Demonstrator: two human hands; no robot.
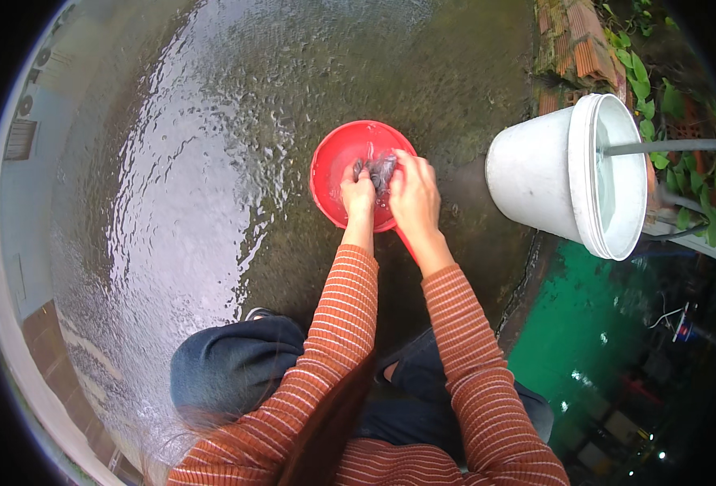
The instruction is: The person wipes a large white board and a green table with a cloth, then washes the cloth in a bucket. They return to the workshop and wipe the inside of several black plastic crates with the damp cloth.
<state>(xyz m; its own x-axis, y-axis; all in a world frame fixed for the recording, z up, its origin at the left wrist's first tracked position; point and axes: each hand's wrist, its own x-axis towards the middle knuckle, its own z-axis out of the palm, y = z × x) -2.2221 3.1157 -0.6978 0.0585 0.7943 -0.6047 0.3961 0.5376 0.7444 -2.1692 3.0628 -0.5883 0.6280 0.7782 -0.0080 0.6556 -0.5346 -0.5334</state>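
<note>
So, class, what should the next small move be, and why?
Probably squeeze the grey cloth-like bundle over the red basin: the left grip and right grip both hold it within the rim, and it looks wet.

Bunched dark-grey cloth (pixel 384 171) in a round red dipper (pixel 335 152), open side up.

Grey hose (pixel 666 147) in white bucket (pixel 532 166); green leaves (pixel 639 87) beside orange bricks (pixel 585 40).

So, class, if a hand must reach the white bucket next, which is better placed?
Probably the right hand: it is nearer the white bucket, on the person's right. The left hand is farther. Both are at the dark grey item in the red dipper.
</note>
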